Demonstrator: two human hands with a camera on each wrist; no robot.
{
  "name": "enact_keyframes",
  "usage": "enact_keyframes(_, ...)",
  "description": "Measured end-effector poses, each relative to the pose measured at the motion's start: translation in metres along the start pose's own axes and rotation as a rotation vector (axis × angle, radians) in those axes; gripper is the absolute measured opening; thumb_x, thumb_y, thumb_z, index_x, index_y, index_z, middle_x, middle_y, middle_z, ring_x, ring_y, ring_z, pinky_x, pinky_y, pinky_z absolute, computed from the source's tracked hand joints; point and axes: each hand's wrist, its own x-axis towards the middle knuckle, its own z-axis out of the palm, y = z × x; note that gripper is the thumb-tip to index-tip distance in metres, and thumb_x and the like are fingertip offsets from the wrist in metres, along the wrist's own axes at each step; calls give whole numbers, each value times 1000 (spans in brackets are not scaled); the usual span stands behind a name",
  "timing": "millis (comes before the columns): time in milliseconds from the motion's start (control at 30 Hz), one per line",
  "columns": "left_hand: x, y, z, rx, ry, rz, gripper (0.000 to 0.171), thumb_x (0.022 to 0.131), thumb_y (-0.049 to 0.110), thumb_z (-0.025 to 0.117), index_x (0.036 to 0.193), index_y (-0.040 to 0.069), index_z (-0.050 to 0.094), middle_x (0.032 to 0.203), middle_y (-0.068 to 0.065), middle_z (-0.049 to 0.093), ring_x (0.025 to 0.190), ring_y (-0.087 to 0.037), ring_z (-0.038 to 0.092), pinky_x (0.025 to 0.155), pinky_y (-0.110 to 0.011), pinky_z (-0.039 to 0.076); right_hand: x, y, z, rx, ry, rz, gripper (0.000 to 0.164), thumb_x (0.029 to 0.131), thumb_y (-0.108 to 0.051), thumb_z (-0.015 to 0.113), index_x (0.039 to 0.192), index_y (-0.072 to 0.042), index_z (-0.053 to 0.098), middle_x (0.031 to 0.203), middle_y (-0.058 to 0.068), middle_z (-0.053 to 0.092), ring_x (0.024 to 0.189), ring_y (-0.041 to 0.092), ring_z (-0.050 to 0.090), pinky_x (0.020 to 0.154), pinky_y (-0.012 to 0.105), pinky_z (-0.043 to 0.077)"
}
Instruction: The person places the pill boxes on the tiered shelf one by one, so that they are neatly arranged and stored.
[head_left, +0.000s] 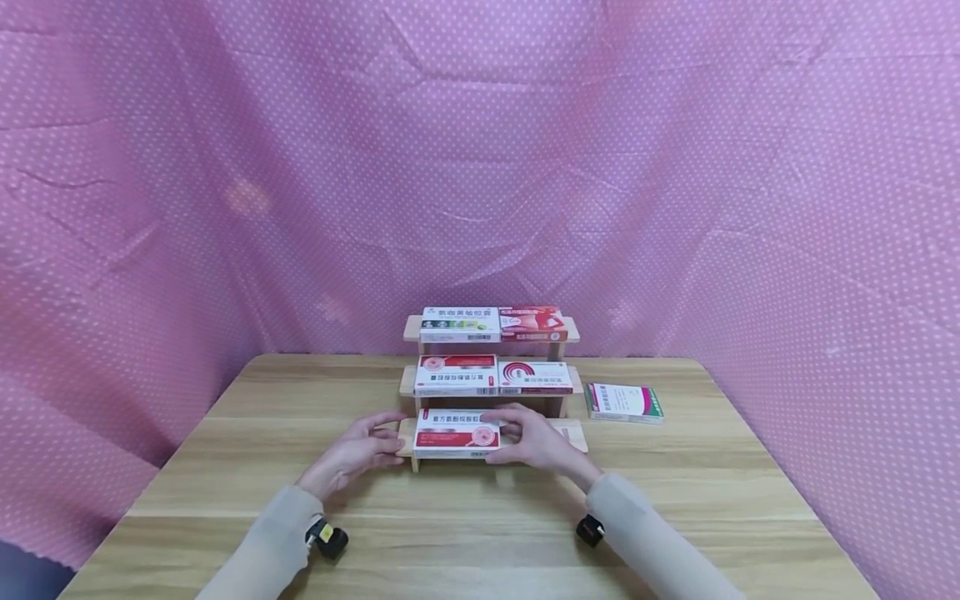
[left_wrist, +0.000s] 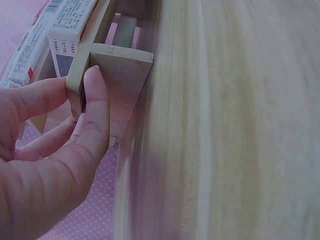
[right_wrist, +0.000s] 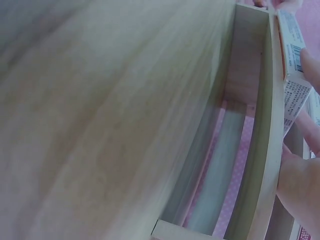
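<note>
A three-tier wooden display rack (head_left: 406, 437) stands on the table with medicine boxes on its steps. My left hand (head_left: 362, 452) pinches the left end of its lowest board; in the left wrist view the thumb (left_wrist: 96, 90) lies against the underside. On that lowest step lies a red and white medicine box (head_left: 456, 433). My right hand (head_left: 536, 439) holds this box by its right end, thumb at the front and fingers over the back edge. In the right wrist view the box (right_wrist: 295, 95) sits on the board, with the hand (right_wrist: 302, 185) only partly showing.
On the middle step are a red-and-white box (head_left: 456, 377) and a white box with red arcs (head_left: 536, 377). The top step bears a white-green box (head_left: 460, 324) and a red box (head_left: 533, 323). Another box (head_left: 625, 402) lies on the table (head_left: 720, 500) right of the rack.
</note>
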Motion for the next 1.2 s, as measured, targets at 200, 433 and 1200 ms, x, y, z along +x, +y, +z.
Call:
enact_keyframes(200,0,-1,-1,-15,11,-9,68,91,-1,61,150,-3,28,125,-26,50,97,-23,65,95,-41,57,2,0,2,20,-15,2,61,79,-26,82,135,-22,59,144,11,47,131,32,51,112,43,42)
enact_keyframes(433,1,0,-1,-27,-11,2,70,91,-2,59,151,-4,23,125,-25,51,98,-23,65,95,-39,56,2,1,2,57,-18,12,65,77,-22,84,137,-19,57,147,11,46,131,31,51,111,40,44)
enact_keyframes(1200,1,0,0,-28,-10,-2,70,91,-2,59,151,-3,24,125,-25,51,98,-24,65,94,-39,57,-1,7,-5,103,-43,0,68,80,-23,82,141,-18,52,148,6,48,130,30,54,111,44,43)
